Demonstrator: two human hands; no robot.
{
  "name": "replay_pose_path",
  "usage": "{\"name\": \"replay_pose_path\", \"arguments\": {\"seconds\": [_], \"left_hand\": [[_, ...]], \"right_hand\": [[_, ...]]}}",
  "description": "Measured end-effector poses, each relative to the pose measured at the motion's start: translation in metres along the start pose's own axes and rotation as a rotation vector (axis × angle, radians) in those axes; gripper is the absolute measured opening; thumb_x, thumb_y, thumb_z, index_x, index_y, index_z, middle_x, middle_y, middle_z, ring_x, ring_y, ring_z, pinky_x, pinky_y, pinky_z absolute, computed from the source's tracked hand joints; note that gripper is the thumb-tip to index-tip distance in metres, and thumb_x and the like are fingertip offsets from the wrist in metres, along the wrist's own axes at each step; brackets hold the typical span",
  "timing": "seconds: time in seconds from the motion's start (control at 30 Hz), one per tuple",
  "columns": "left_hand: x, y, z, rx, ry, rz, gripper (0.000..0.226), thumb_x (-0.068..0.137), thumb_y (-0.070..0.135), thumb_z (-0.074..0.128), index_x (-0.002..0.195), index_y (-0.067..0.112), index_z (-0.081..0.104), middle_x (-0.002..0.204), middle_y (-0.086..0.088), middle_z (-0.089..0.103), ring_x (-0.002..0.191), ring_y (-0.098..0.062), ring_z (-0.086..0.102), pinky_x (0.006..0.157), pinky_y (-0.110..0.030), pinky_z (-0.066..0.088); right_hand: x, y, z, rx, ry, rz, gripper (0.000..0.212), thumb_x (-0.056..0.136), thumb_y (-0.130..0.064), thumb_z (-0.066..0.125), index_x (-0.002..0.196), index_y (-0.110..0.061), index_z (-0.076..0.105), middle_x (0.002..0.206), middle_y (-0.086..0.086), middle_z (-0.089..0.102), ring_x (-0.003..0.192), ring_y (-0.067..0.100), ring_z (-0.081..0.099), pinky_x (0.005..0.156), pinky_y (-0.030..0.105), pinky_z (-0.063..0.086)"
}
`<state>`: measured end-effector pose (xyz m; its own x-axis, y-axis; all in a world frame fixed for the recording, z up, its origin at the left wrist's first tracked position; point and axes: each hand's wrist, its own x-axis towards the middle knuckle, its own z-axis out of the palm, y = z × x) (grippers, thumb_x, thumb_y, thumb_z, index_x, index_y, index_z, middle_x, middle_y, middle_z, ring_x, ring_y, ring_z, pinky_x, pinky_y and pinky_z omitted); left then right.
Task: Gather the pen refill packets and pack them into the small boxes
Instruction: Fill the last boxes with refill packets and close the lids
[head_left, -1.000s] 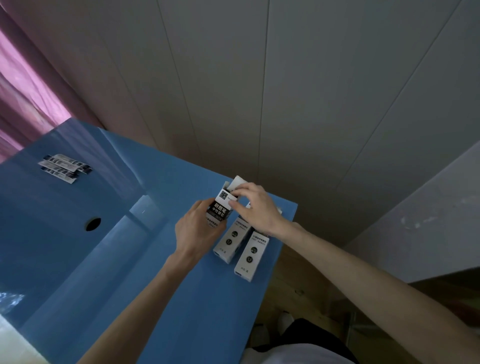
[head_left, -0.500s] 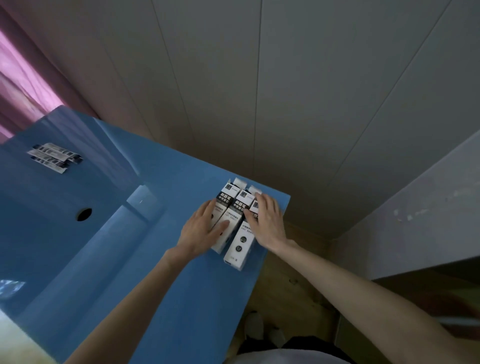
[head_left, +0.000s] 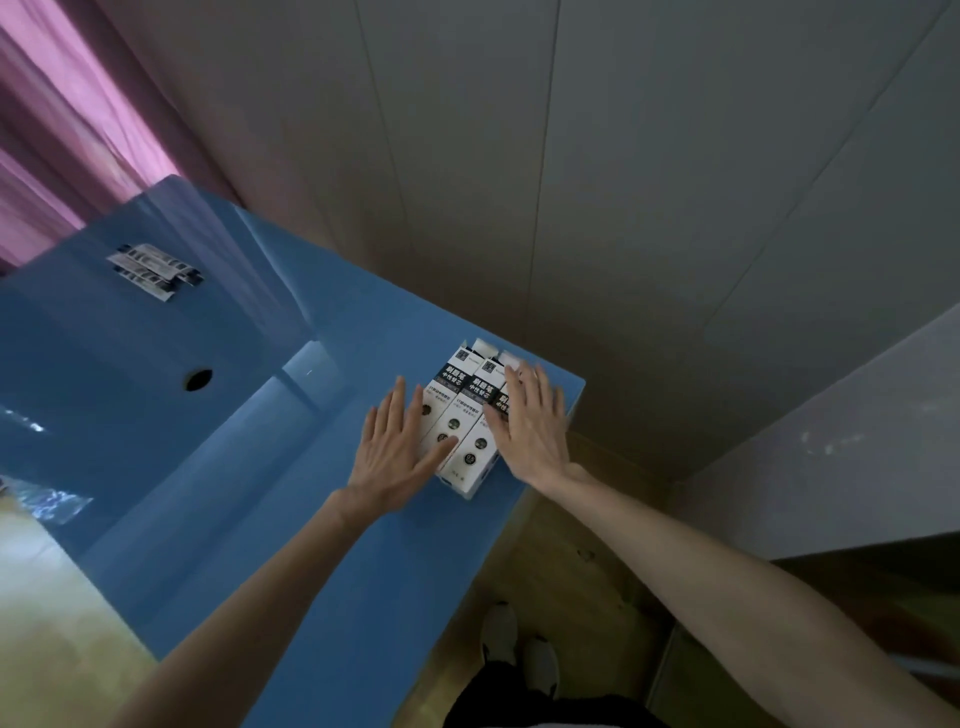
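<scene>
Three small white-and-black boxes lie side by side near the far right corner of the blue table, their far end flaps raised. My left hand lies flat with fingers spread against the left box, thumb across its lower part. My right hand rests flat on the right box, covering most of it. Neither hand grips anything. A small pile of pen refill packets lies far off at the table's upper left.
A round black hole is in the table left of the boxes. The table's right edge runs close beside the boxes, with wooden floor and my shoes below. A pink curtain hangs at far left.
One second ago my hands held one box upright at its flap. It now lies flat beside the other two, and both hands have spread flat onto the row.
</scene>
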<state>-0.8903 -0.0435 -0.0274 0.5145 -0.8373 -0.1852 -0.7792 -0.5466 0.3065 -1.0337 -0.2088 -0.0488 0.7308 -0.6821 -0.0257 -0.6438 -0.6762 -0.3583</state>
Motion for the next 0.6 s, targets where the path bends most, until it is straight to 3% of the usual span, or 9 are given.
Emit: {"name": "replay_pose_path", "arguments": {"seconds": [0.13,0.27,0.43,0.53,0.6], "left_hand": [[-0.007,-0.023,-0.012,0.097,-0.019,-0.081,0.091,0.094,0.081,0.012,0.164,0.024,-0.005,0.171,-0.006,-0.016,0.159,-0.025,-0.006,0.128,-0.047,-0.004],[-0.021,-0.059,-0.034,0.146,-0.039,-0.193,0.104,0.081,0.087,-0.009,0.164,0.025,-0.002,0.172,-0.008,-0.007,0.159,-0.027,-0.002,0.128,-0.05,-0.003],[-0.046,-0.11,-0.079,0.174,-0.006,-0.274,0.096,0.087,0.08,0.002,0.165,0.025,0.005,0.172,-0.008,0.003,0.158,-0.027,0.005,0.127,-0.048,-0.003],[-0.063,-0.154,-0.104,0.19,0.027,-0.266,0.1,0.084,0.083,0.0,0.164,0.024,0.012,0.171,-0.007,0.011,0.156,-0.028,0.015,0.127,-0.048,0.005],[-0.074,-0.189,-0.118,0.236,0.029,-0.242,0.09,0.092,0.078,0.007,0.163,0.022,0.017,0.17,-0.007,0.014,0.153,-0.029,0.022,0.125,-0.047,0.011]], "right_hand": [[-0.001,-0.018,0.001,-0.122,-0.037,-0.126,0.073,0.106,-0.061,0.018,0.163,-0.016,0.013,0.172,0.011,0.001,0.159,0.029,-0.008,0.125,0.054,-0.01],[0.004,-0.049,-0.004,-0.199,-0.088,-0.216,0.073,0.106,-0.059,0.019,0.163,-0.015,0.014,0.172,0.013,0.002,0.159,0.031,-0.009,0.125,0.058,-0.009],[0.012,-0.115,-0.001,-0.234,-0.123,-0.273,0.073,0.106,-0.06,0.019,0.163,-0.013,0.017,0.171,0.013,0.01,0.159,0.032,-0.005,0.125,0.059,-0.006],[0.009,-0.166,0.016,-0.239,-0.112,-0.299,0.072,0.107,-0.059,0.02,0.163,-0.012,0.018,0.171,0.013,0.009,0.159,0.032,-0.005,0.126,0.059,-0.004],[0.004,-0.203,0.036,-0.216,-0.101,-0.314,0.071,0.108,-0.056,0.024,0.162,-0.011,0.02,0.171,0.014,0.012,0.159,0.033,-0.003,0.126,0.059,-0.004]]}}
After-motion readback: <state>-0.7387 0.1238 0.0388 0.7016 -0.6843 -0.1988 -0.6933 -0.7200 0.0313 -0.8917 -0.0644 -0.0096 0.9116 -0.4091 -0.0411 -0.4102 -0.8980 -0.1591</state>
